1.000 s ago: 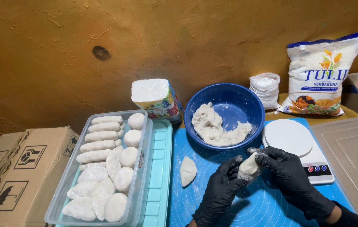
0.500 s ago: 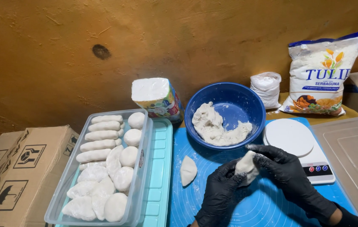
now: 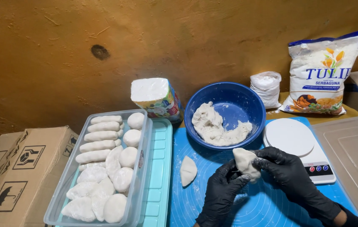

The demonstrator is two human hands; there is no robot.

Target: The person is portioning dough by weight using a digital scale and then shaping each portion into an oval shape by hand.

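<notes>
Both my hands wear black gloves and together hold a white lump of dough (image 3: 245, 162) above the blue silicone mat (image 3: 267, 206). My left hand (image 3: 222, 191) pinches it from below and left, my right hand (image 3: 286, 170) from the right. A folded half-moon dough piece (image 3: 188, 170) lies on the mat to the left of my hands. Just beyond my hands, the blue bowl (image 3: 229, 94) holds more dough (image 3: 217, 128).
A clear tray (image 3: 142, 157) with several shaped dough pieces sits on a turquoise lid (image 3: 159, 168) at left. A white kitchen scale (image 3: 298, 145), a clear lid (image 3: 353, 153), a flour bag (image 3: 324, 73), a small white bag (image 3: 266, 87), a carton (image 3: 157, 98) and cardboard boxes (image 3: 13, 168) surround the mat.
My hands have kept working the dough lump, turning and pinching it; it sits slightly lower and more between the fingertips. Nothing else has moved.
</notes>
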